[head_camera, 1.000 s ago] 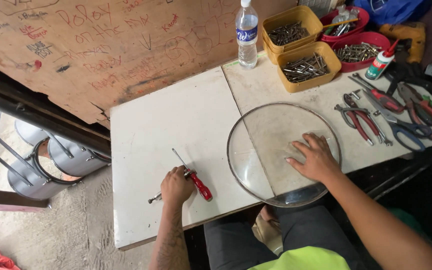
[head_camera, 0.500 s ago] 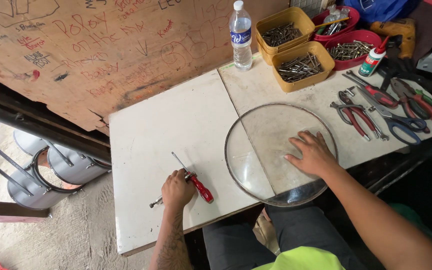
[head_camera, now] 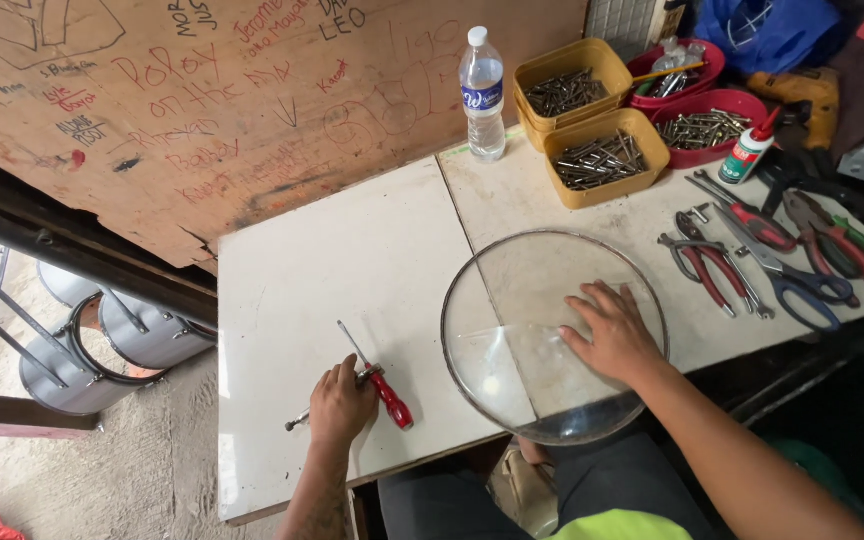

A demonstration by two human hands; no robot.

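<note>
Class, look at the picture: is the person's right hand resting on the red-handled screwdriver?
No, the right hand lies flat on the round glass disc, while the left hand is the one at the red-handled screwdriver.

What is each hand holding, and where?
Left hand grips a thin metal tool mid-length, beside the red-handled screwdriver. Right hand rests flat inside the round glass cover.

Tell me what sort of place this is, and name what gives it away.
Most likely a small, makeshift workshop. Tubs of screws stand at the back of the white table, pliers and scissors lie in a row on its right side, and a scribbled-on board serves as the back wall.
</note>
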